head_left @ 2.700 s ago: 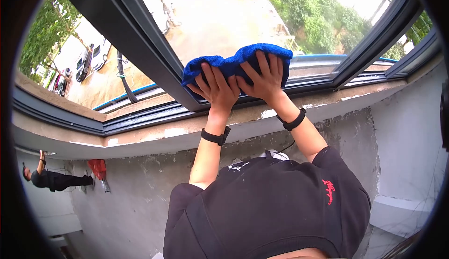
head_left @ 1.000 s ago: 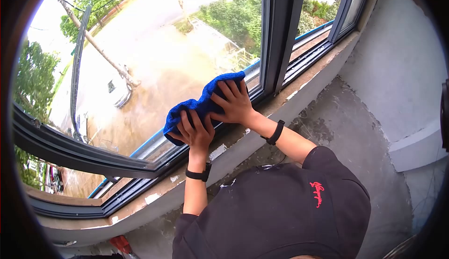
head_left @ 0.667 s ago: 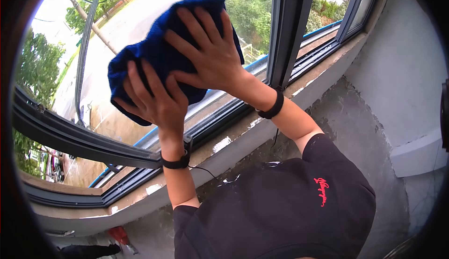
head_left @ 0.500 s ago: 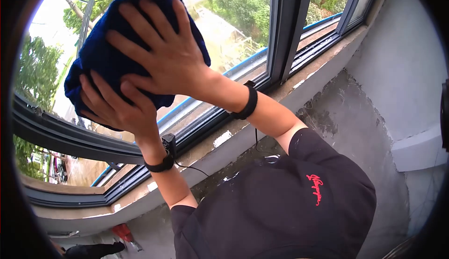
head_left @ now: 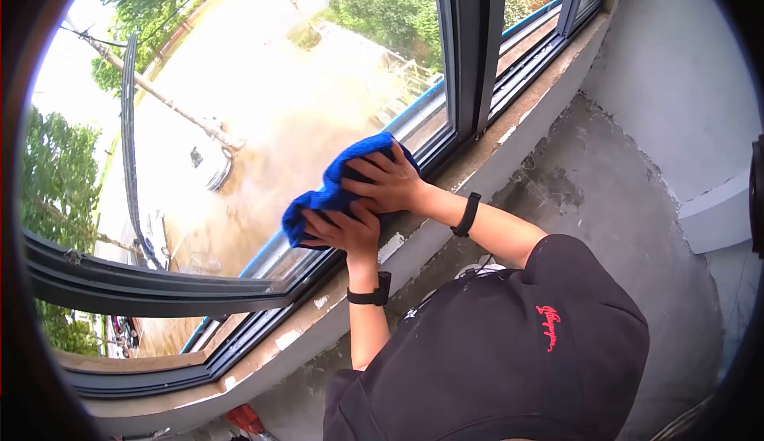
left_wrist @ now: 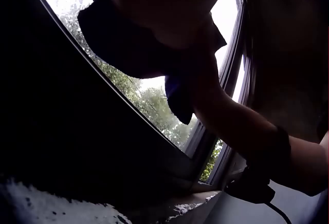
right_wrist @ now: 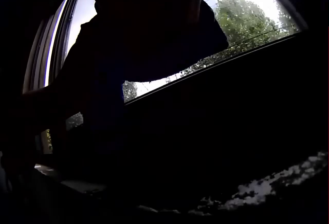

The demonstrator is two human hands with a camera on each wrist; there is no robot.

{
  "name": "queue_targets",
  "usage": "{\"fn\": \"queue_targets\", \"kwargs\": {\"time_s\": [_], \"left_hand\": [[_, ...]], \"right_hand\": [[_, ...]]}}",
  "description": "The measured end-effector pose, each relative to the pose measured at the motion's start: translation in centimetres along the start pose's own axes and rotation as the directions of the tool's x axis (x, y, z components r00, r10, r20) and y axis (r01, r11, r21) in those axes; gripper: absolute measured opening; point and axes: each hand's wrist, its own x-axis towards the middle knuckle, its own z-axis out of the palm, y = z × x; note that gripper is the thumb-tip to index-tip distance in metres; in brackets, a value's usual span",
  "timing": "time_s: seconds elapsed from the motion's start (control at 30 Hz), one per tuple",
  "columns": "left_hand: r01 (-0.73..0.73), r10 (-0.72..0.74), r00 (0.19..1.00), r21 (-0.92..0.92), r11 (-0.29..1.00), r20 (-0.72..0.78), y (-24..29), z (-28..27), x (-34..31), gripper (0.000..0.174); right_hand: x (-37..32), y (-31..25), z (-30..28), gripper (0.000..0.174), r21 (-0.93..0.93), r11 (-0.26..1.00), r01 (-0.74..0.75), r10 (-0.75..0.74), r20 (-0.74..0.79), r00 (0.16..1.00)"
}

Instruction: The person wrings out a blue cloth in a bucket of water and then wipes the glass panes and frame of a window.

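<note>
A blue cloth (head_left: pixel 333 196) lies bunched against the lower part of a window pane (head_left: pixel 239 226), just above the bottom frame. My left hand (head_left: pixel 354 232) presses its lower left part with fingers extended. Up and to the right, my right hand (head_left: pixel 391 182) presses the same cloth, fingers spread over it. The hands sit side by side, the right thumb close to the left hand. In the left wrist view the cloth (left_wrist: pixel 123 44) is a dark shape against the glass. The right wrist view is mostly dark, with the cloth (right_wrist: pixel 213 34) in outline.
A dark upright window frame (head_left: pixel 469 59) stands to the right, and a sash edge (head_left: pixel 159 290) runs at lower left. The sill (head_left: pixel 318 302) has white flaking patches. Below is a grey wall (head_left: pixel 573 178). Something red (head_left: pixel 244 419) lies at the bottom.
Both hands carried the cloth from the pane's lower left corner to the right, then high up the glass. Since half a second ago they have come back down to the bottom frame.
</note>
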Motion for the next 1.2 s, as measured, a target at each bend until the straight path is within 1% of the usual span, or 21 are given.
{"fn": "queue_targets", "kwargs": {"time_s": [0.03, 0.07, 0.1, 0.13, 0.17, 0.23, 0.27, 0.3, 0.37, 0.43, 0.5, 0.53, 0.57, 0.67, 0.83, 0.87, 0.93, 0.97, 1.0, 1.13, 1.2], "left_hand": [[-0.016, 0.017, 0.997, -0.019, 1.0, 0.073, 0.8, 0.9, -1.1, 0.071], [-0.013, 0.014, 0.998, -0.022, 1.0, 0.067, 1.6, 1.5, -1.9, 0.071], [-0.084, 0.09, 0.988, -0.052, 0.995, 0.123, 2.3, 1.9, -2.5, 0.067], [-0.153, 0.166, 0.97, -0.084, 0.985, 0.176, 3.0, 1.9, -2.2, 0.063], [-0.146, 0.158, 0.972, -0.078, 0.986, 0.175, 3.4, 1.9, -2.0, 0.063], [-0.166, 0.176, 0.966, -0.067, 0.984, 0.189, 4.9, 0.8, 1.4, 0.053], [-0.167, 0.179, 0.961, -0.073, 0.983, 0.211, 5.6, 0.1, 3.2, 0.054], [-0.145, 0.151, 0.968, -0.046, 0.988, 0.201, 6.0, -0.3, 4.9, 0.054], [-0.248, 0.265, 0.954, -0.131, 0.96, 0.138, 6.9, -0.5, 8.6, 0.057], [-0.234, 0.246, 0.965, -0.124, 0.964, 0.088, 7.8, -1.1, 12.4, 0.057], [-0.272, 0.302, 0.945, -0.213, 0.938, 0.123, 8.4, -2.4, 16.2, 0.058], [-0.266, 0.293, 0.952, -0.229, 0.936, 0.088, 8.8, -3.0, 17.8, 0.057], [-0.265, 0.292, 0.952, -0.236, 0.935, 0.088, 8.9, -3.5, 19.1, 0.057], [-0.275, 0.285, 0.959, -0.237, 0.932, 0.009, 8.9, -4.5, 22.4, 0.058], [-0.356, 0.333, 0.93, -0.168, 0.919, -0.154, 8.5, -5.7, 28.6, 0.06], [-0.382, 0.352, 0.918, -0.162, 0.91, -0.184, 8.3, -5.9, 29.6, 0.059], [-0.435, 0.396, 0.881, -0.117, 0.893, -0.258, 8.7, -7.9, 32.6, 0.058], [-0.475, 0.442, 0.863, -0.093, 0.875, -0.246, 8.5, -8.3, 33.4, 0.057], [-0.481, 0.451, 0.86, -0.089, 0.872, -0.238, 8.4, -9.3, 34.3, 0.057], [-0.482, 0.448, 0.847, -0.057, 0.874, -0.288, 8.3, -10.3, 37.3, 0.059], [-0.532, 0.483, 0.796, -0.042, 0.846, -0.365, 7.7, -10.3, 38.5, 0.059]], "right_hand": [[-2.9, 1.2, 0.3, 0.047, -0.032, 0.999, -0.028, 0.029, 0.029, 0.999], [-5.3, 2.2, 0.2, 0.049, -0.058, 0.995, -0.08, 0.082, 0.032, 0.996], [-7.2, 3.1, -0.6, 0.048, -0.028, 0.985, -0.171, 0.173, 0.132, 0.976], [-8.1, 3.9, -1.3, 0.05, -0.028, 0.976, -0.216, 0.218, 0.184, 0.958], [-8.9, 4.7, -1.7, 0.05, -0.022, 0.978, -0.209, 0.21, 0.187, 0.96], [-8.4, 6.3, -2.6, 0.049, -0.033, 0.956, -0.29, 0.29, 0.202, 0.935], [-7.9, 7.2, -2.5, 0.059, -0.034, 0.953, -0.301, 0.302, 0.18, 0.936], [-6.9, 8.1, -2.5, 0.059, -0.012, 0.962, -0.272, 0.269, 0.184, 0.945], [-4.0, 10.2, -2.7, 0.071, 0.016, 0.952, -0.307, 0.307, -0.064, 0.949], [-0.8, 11.7, -3.1, 0.075, 0.013, 0.969, -0.249, 0.249, -0.072, 0.966], [2.7, 12.5, -3.9, 0.07, -0.014, 0.979, -0.203, 0.198, -0.18, 0.964], [4.8, 12.8, -4.6, 0.07, -0.009, 0.984, -0.179, 0.173, -0.22, 0.96], [6.8, 12.9, -5.5, 0.07, -0.005, 0.985, -0.172, 0.167, -0.22, 0.961], [12.4, 13.3, -8.0, 0.071, -0.026, 0.993, -0.118, 0.108, -0.257, 0.96], [19.6, 14.7, -10.3, 0.074, -0.122, 0.991, 0.049, -0.091, -0.362, 0.928], [20.8, 14.5, -10.5, 0.066, -0.051, 0.997, 0.05, -0.067, -0.426, 0.902], [23.4, 13.3, -13.0, 0.065, -0.077, 0.995, 0.067, -0.092, -0.389, 0.917], [24.4, 13.1, -14.0, 0.066, -0.118, 0.99, 0.072, -0.11, -0.356, 0.928], [25.2, 13.4, -14.3, 0.072, -0.169, 0.983, 0.072, -0.121, -0.302, 0.945], [28.8, 13.8, -15.3, 0.071, -0.233, 0.964, 0.129, -0.208, -0.355, 0.911], [29.8, 13.9, -15.8, 0.07, -0.232, 0.962, 0.144, -0.224, -0.371, 0.901]]}}
